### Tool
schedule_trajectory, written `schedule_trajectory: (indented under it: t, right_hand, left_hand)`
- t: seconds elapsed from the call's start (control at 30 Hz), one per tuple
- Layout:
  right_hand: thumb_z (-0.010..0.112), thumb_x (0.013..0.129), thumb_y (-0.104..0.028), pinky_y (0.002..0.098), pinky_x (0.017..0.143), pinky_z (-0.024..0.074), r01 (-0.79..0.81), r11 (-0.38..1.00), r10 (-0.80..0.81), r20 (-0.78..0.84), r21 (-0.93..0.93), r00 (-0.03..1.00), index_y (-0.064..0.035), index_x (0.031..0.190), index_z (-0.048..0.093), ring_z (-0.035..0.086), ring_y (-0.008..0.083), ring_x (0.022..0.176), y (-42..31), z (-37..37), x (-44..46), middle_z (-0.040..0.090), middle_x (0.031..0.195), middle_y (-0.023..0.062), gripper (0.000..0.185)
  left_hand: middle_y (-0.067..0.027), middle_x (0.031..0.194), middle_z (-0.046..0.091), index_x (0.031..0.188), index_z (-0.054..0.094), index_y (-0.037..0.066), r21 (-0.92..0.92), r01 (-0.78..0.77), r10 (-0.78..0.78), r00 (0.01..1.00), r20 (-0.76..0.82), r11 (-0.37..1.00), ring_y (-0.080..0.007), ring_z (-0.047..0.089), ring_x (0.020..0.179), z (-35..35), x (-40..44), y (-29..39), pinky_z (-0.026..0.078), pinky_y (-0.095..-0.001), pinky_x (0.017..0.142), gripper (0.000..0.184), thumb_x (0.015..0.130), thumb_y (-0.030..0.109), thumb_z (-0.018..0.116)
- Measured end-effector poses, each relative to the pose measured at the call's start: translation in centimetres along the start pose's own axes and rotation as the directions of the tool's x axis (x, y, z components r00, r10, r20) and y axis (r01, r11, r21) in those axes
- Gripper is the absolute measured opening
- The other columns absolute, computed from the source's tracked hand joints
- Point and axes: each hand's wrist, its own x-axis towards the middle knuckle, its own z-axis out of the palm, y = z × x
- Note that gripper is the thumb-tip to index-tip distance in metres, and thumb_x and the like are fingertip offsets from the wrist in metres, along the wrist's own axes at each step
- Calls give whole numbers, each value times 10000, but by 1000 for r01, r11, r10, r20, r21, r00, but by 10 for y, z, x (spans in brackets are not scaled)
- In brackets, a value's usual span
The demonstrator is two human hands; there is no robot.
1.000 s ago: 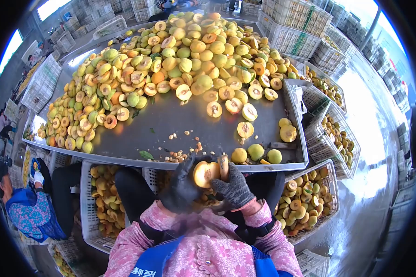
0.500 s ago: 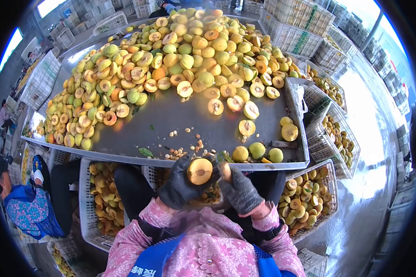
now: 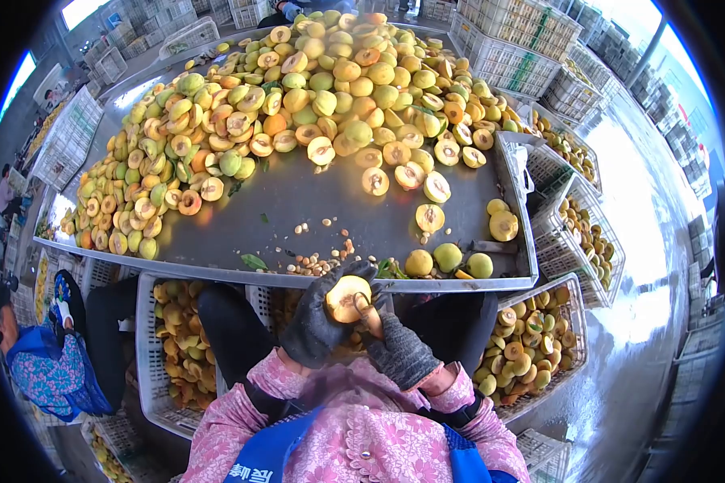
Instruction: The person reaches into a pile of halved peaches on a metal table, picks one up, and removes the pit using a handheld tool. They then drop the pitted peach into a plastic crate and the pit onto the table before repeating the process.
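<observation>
Cut fruit in the left hand, tool at its face

The fruit half (image 3: 344, 299) is just below the centre of the frame, its pale cut face turned up toward the camera. The left hand (image 3: 312, 324), in a dark glove, is cupped around it, fingers curled along its back and edge. The looped tip of a tool (image 3: 370, 317) meets the cut face on its right side. The right hand (image 3: 404, 352), in a grey knitted glove, is closed around the tool's handle; the exact placing of its fingers is hard to make out.

Just above the hands, along the near edge of the metal table (image 3: 290, 211), lie scattered pits (image 3: 318, 265), with a green leaf (image 3: 254, 262) to their left. To their right are three round fruits (image 3: 447, 258) in a row. A loose half (image 3: 430, 217) lies above these, cut face up. A large pile (image 3: 298, 101) of fruit, many pieces halved, covers the upper part of the table.

Below the table, a crate (image 3: 147, 354) of fruit is at lower left and another crate (image 3: 576, 322) at lower right, on either side of the person's legs. Stacked crates (image 3: 511, 64) rise at upper right. A co-worker (image 3: 52, 362) in a blue patterned top sits at the left edge.
</observation>
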Motion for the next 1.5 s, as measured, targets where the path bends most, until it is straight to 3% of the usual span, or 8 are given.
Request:
schedule_trajectory:
  t: [0.17,0.47,0.63,0.93,1.13,1.23,1.33,1.5]
  right_hand:
    - [536,836,-54,363,724,469,43,989,-29,-102,138,994,0,1057,488,582,312,806,-5,8,2,567,886,167,233]
    - [514,810,24,384,720,439,176,984,-177,-37,-27,983,-151,1443,166,537,306,793,26,35,12,509,887,188,742]
    - [491,815,15,351,807,446,85,976,-86,-3,201,996,-40,1350,303,524,277,973,30,49,13,509,1121,176,569]
    - [516,857,-94,280,664,450,-146,966,94,235,213,968,-6,1132,482,540,162,784,8,28,12,565,878,92,291]
    - [518,884,-159,246,501,418,70,942,-120,136,327,983,-33,1075,492,498,89,601,7,26,11,539,765,27,230]
    - [552,851,-150,330,696,424,-259,860,168,234,440,958,1,1074,489,519,240,770,0,26,12,540,890,141,277]
    - [574,823,-138,377,803,430,-362,839,277,254,406,927,20,1078,476,536,315,883,0,30,13,547,950,189,316]
    - [575,830,-118,322,680,470,-170,970,159,79,174,984,-2,1097,461,561,201,774,16,51,12,563,857,100,313]
  left_hand:
    - [-173,1225,534,1246,430,-56,14,-115,116,987,-107,993,-246,505,1146,7,-9,-7,361,-342,1005,412,855,36,519]
    - [-176,1162,573,1173,496,-56,-201,-73,6,948,-318,977,-253,545,1084,26,-10,-22,391,-359,971,325,857,18,508]
    - [-165,1125,589,1124,540,-60,-366,-101,-63,909,-411,925,-240,566,1040,37,-8,-30,415,-352,948,298,884,103,472]
    - [-142,1109,585,1156,533,-52,-728,68,-336,913,-230,682,-221,553,1038,23,-9,-21,428,-336,931,394,907,221,395]
    - [-135,1112,582,1165,530,-49,-705,114,-340,921,-190,700,-201,552,1032,17,-15,-36,430,-329,918,374,937,187,348]
    - [-130,1124,583,1168,531,-42,-474,126,-267,933,-241,872,-185,552,1029,10,-16,-35,439,-322,895,363,941,178,353]
    - [-125,1110,599,1150,556,-27,379,-79,189,946,-263,922,-169,562,1009,4,-20,-33,443,-305,877,327,935,161,396]
    - [-86,1009,644,1053,627,-12,-359,63,-238,852,-467,931,-141,589,927,20,-14,-15,456,-272,836,249,894,150,524]
